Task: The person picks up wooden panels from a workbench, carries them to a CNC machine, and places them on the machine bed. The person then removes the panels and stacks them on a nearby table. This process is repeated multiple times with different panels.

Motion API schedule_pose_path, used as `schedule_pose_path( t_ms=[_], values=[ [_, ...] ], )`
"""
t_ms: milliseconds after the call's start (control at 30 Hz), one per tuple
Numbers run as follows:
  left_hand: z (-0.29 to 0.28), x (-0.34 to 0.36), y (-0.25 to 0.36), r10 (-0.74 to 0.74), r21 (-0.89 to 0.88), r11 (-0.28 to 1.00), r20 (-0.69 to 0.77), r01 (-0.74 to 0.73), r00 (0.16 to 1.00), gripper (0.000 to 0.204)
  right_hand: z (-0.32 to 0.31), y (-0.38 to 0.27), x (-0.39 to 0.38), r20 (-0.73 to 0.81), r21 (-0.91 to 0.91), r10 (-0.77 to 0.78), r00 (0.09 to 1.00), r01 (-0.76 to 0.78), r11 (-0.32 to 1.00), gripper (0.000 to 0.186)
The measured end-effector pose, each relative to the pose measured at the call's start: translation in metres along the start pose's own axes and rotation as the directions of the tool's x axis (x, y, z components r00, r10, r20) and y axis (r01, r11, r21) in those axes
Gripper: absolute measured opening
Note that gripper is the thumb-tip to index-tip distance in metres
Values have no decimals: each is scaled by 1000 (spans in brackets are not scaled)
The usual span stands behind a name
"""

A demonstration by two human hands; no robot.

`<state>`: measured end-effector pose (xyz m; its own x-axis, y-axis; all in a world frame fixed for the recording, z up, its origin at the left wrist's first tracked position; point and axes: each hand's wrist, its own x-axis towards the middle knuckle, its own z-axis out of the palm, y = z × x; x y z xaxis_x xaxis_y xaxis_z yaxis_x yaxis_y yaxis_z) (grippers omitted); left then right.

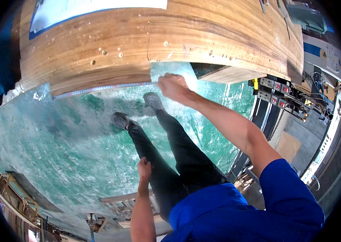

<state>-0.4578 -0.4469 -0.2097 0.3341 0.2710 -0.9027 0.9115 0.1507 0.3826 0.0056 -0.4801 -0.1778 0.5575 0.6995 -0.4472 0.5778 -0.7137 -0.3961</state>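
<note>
Head view, only one on hand.

Right hand (pixel 173 86) is stretched out to the edge of the big wooden workbench (pixel 146 36), fingers curled round the near end of a tape measure blade (pixel 102 87). The blade runs left along the bench's lower edge to approx the corner. Grip looks clenched on the tape end; the case itself isn't visible, prob hidden in the fist.

Left hand (pixel 144 168) hangs low by the left thigh, fingers loosely curled, nothing in it as far as I can tell, touching or just beside the black trouser leg (pixel 154 161).

What could go wrong, as a judgement:
- The blade hangs unsupported w/ a slight sag, so a reading may come out off.
- If the far end isn't hooked (can't tell at that size), it could slip off the corner and whip back toward the right hand.
- Arm is at full reach, body leaning fwd, so balance is weak. The green floor (pixel 57 145) looks glossy and scuffed; grey shoes (pixel 153 101) could slide.
- Cables and the row of switch boxes (pixel 273 90) on the right are near the leg, a trip risk if stepping that way.

Containers: none clearly open to view. A blue-edged white sheet (pixel 77 10) lies flat on the bench top. Wooden frames (pixel 15 193) stand at lower left; contents too small to tell.
</note>
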Motion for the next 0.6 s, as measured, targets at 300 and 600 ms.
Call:
schedule_pose_path(
  t_ms=[300,600],
  values=[
    [-32,-1,110,-1,-174,984,-144,-25,990,17,-127,-116,-51,-351,88,-240,905,287,954,56],
    [-109,139,211,166,-739,645,-115,-196,979,63,-236,-30,27,-606,-377,-211,767,-43,925,53]
  ],
)
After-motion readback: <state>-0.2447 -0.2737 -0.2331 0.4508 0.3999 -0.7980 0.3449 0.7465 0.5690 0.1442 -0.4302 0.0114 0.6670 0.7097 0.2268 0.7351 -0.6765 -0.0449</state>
